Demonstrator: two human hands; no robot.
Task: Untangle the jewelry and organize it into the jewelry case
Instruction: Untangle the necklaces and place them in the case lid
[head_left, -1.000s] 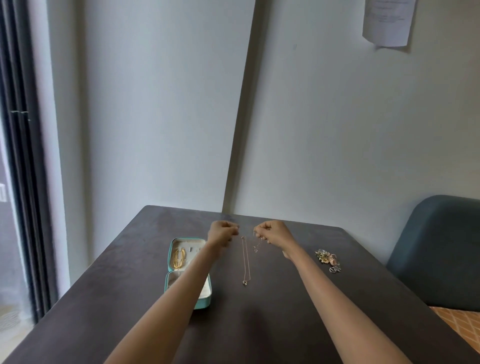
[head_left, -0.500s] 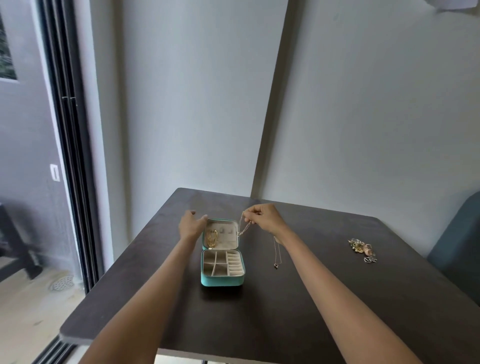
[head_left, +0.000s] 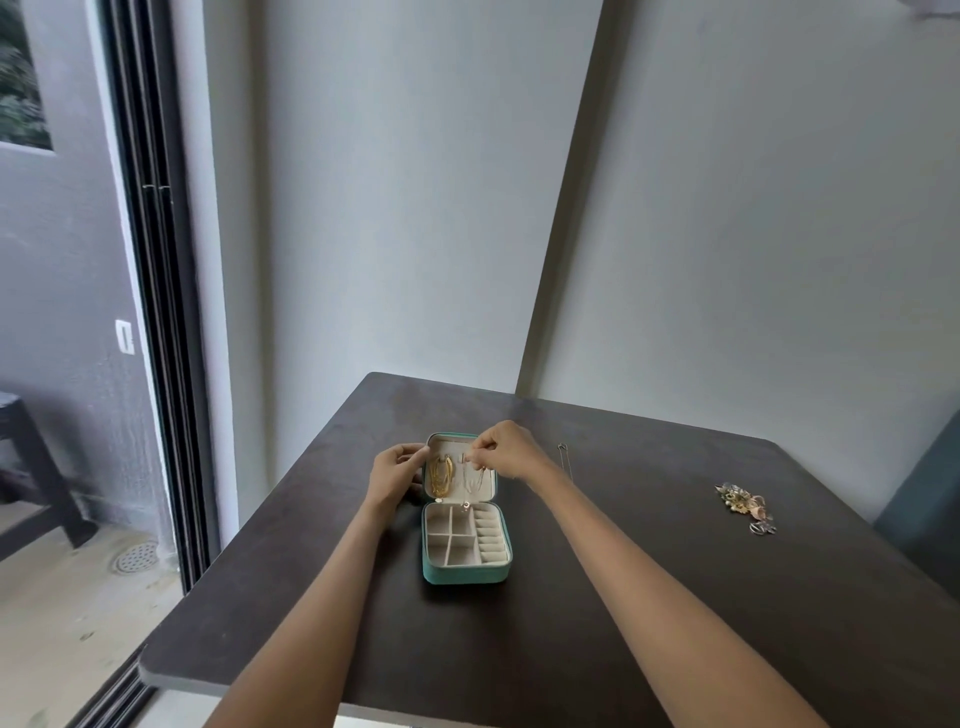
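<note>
- Dark surface (head_left: 623, 597) beside grey walls carries the open teal jewelry case (head_left: 466, 571).
- Left hand (head_left: 396, 474) grips its lid edge.
- Right hand (head_left: 506, 450) pinches a thin necklace (head_left: 470, 480) at the lid hooks: light, limp, snag-prone; best held near the clasp.

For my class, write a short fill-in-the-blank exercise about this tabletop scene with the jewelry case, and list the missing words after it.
1. The jewelry case on the table stands ____, its lid raised.
2. The gold chains hang inside the case's ____.
3. The right hand pinches a thin ____ at the lid.
4. The tangled jewelry pile lies to the ____ of the case.

Missing words: open; lid; necklace; right
</note>
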